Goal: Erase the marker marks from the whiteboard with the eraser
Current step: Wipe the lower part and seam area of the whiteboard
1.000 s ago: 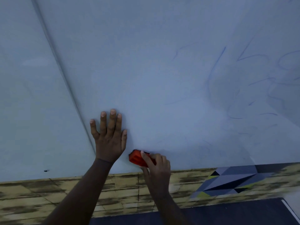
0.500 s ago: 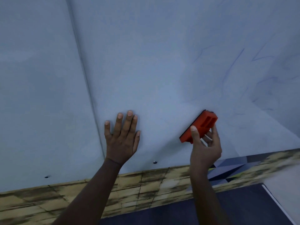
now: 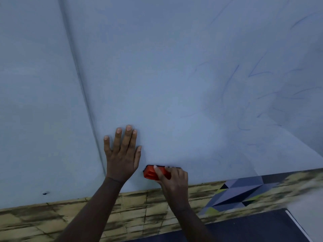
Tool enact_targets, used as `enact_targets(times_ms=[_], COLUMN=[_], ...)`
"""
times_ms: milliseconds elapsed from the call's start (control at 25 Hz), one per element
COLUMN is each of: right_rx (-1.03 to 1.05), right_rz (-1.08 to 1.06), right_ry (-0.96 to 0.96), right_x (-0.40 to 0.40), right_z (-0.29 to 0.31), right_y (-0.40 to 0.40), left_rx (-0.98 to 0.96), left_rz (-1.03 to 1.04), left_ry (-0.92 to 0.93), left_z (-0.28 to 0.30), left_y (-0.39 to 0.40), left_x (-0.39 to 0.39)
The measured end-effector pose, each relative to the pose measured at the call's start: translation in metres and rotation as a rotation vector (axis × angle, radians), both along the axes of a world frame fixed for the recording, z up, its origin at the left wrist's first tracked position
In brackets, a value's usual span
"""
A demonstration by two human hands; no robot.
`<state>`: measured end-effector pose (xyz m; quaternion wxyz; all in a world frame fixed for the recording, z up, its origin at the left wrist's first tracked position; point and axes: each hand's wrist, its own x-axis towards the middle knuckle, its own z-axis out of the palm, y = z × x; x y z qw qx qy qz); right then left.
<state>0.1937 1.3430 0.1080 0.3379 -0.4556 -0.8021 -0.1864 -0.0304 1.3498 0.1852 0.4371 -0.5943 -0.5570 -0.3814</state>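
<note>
A large whiteboard (image 3: 166,75) fills most of the view. Faint blue marker marks (image 3: 258,74) streak its right part. My left hand (image 3: 122,154) lies flat on the board with its fingers spread, close to the bottom edge. Just right of it, my right hand (image 3: 174,180) grips an orange eraser (image 3: 151,172) and presses it against the board's lowest strip. My fingers hide the eraser's right half.
A vertical seam (image 3: 82,88) splits the board into two panels, left of my left hand. Below the board runs a yellowish brick-pattern wall strip (image 3: 139,212) with a grey geometric patch (image 3: 239,191). A dark floor (image 3: 253,227) lies beneath. A small dark dot (image 3: 45,193) marks the left panel.
My right hand has swept the eraser down and left, from mid-board back to the bottom edge beside my left hand. The left hand has stayed flat on the board.
</note>
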Motion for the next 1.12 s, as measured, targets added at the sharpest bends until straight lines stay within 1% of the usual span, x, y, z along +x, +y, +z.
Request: enact_targets(times_ms=[120,200,280,360,520,560,600,640,680,760,840,920,1000,1120], right_rx=[0.016,0.022,0.023,0.026,0.055,0.056,0.051,0.048,0.044,0.024,-0.060,-0.140,-0.150,-0.092], right_rz=[0.066,0.126,0.140,0.091,0.015,0.013,0.017,0.029,0.047,0.077,0.100,0.128,0.145,0.155], right_ry=[-0.064,-0.119,-0.096,0.061,0.539,0.616,0.650,0.642,0.592,0.382,0.142,-0.003,-0.043,0.051], right_x=[0.005,0.010,0.018,0.030,0.050,0.051,0.049,0.045,0.039,0.030,0.024,0.023,0.024,0.020], right_z=[-0.003,-0.001,0.011,0.038,0.115,0.129,0.136,0.138,0.134,0.108,0.074,0.048,0.042,0.076], right_y=[0.002,0.001,0.006,0.013,0.027,0.029,0.030,0.029,0.026,0.019,0.012,0.008,0.008,0.009], left_rx=[-0.043,-0.063,-0.085,-0.097,-0.080,-0.061,-0.042,-0.028,-0.019,-0.022,-0.041,-0.050,-0.031,0.015], left_rz=[0.016,0.029,0.047,0.055,0.098,0.113,0.124,0.128,0.127,0.123,0.122,0.113,0.099,0.093], left_ry=[-0.062,-0.069,-0.071,-0.069,-0.101,-0.118,-0.130,-0.135,-0.133,-0.120,-0.109,-0.098,-0.082,-0.049], left_z=[0.003,0.005,0.008,0.010,0.020,0.023,0.027,0.031,0.036,0.043,0.047,0.053,0.069,0.104], left_y=[-0.008,-0.015,-0.020,-0.025,-0.031,-0.033,-0.034,-0.034,-0.035,-0.036,-0.038,-0.041,-0.039,-0.031], left_x=[0.008,0.013,0.014,0.016,0.029,0.033,0.036,0.037,0.036,0.032,0.030,0.030,0.026,0.019])
